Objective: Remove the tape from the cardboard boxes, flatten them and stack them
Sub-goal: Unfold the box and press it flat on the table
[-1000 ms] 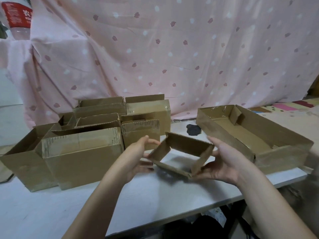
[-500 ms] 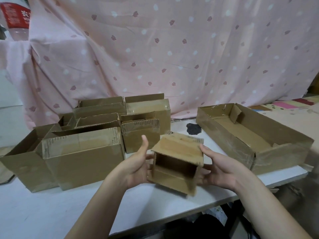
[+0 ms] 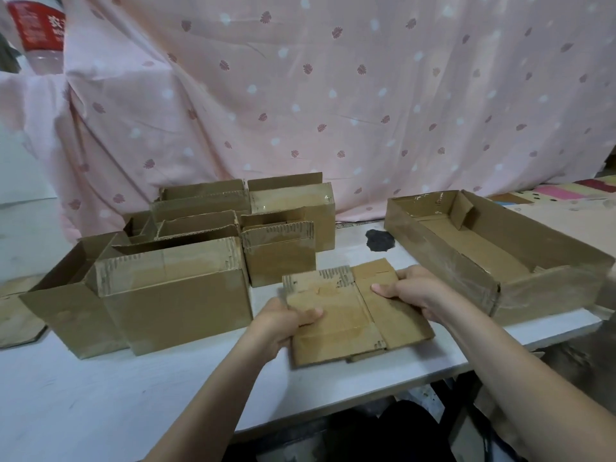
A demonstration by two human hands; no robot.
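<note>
- Since a second ago: small box (image 3: 353, 315) gone from an open, tilted sleeve held between both hands to a flat sheet pressed on the white table (image 3: 100, 395), near its front edge.
- Behind everything: pink dotted cloth (image 3: 333, 95) hung as a backdrop.
- On the right, well apart from the flat piece: long shallow box (image 3: 493, 275), open at the top and glossy with tape on its outer wall.
- On the left: cluster of upright boxes (image 3: 173, 295), none yet flattened, several with clear tape showing; nearest of them just beside the flat piece.
- Left hand (image 3: 283, 323): gripping the flat piece's left edge, thumb on top, fingers curled beneath.
- Right hand (image 3: 410, 288): clasping the far right edge, thumb laid across the top face.
- Step in hand, by judgement: finishing the flattening of this one box; most of the task left.
- Next move likely calls for firm pressure along the creases so the sheet stays flat, then a clear spot chosen to start the stack.
- Small dark stain (image 3: 380, 241) on the table behind.
</note>
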